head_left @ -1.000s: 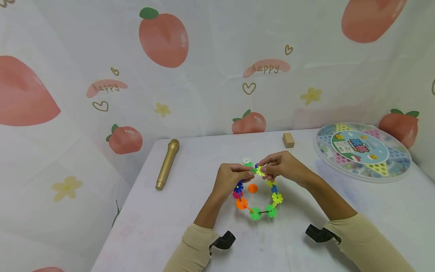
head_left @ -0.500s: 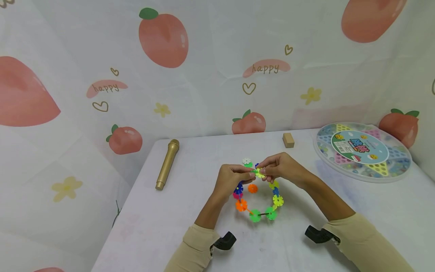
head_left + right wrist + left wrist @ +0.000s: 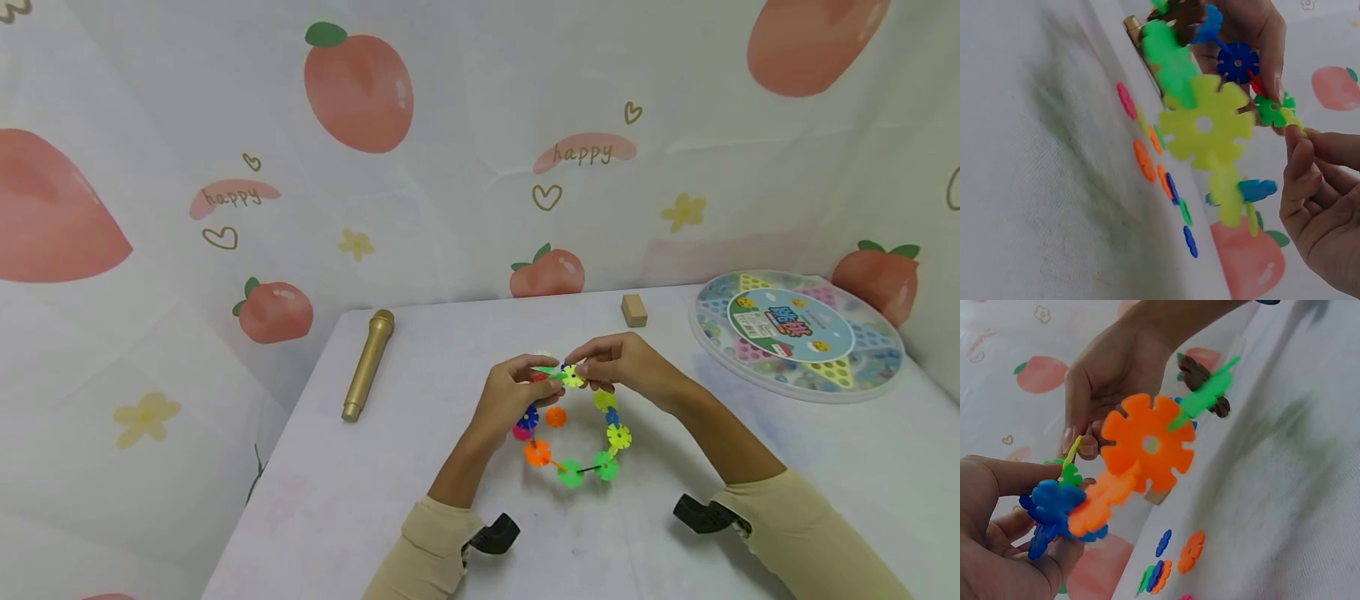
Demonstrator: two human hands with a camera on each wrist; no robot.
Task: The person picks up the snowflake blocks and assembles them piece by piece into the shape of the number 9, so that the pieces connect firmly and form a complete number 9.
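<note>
In the head view, my left hand (image 3: 506, 400) and right hand (image 3: 630, 367) meet over the middle of the table, fingertips close together. My left fingers pinch a green snowflake disc (image 3: 1272, 109), and my right thumb and fingers pinch the yellow snowflake disc (image 3: 573, 376) that meets it. Both discs belong to a chain of slotted plastic discs hanging in a loop below the hands. Along it are an orange disc (image 3: 1147, 444), a dark blue disc (image 3: 1239, 62), a large yellow disc (image 3: 1207, 122) and several green ones. My fingertips partly hide the join.
Loose discs lie on the table beneath and behind the loop, among them an orange disc (image 3: 556, 417) and a pink disc (image 3: 1126, 100). A gold microphone (image 3: 368, 367) lies at left, a wooden block (image 3: 633, 311) at the back, and a round game board (image 3: 795, 333) at back right.
The lower part of the loop has swung slightly right. My left fingers have shifted on the green disc, and a red disc now shows by them. My right hand stays nearly in place.
</note>
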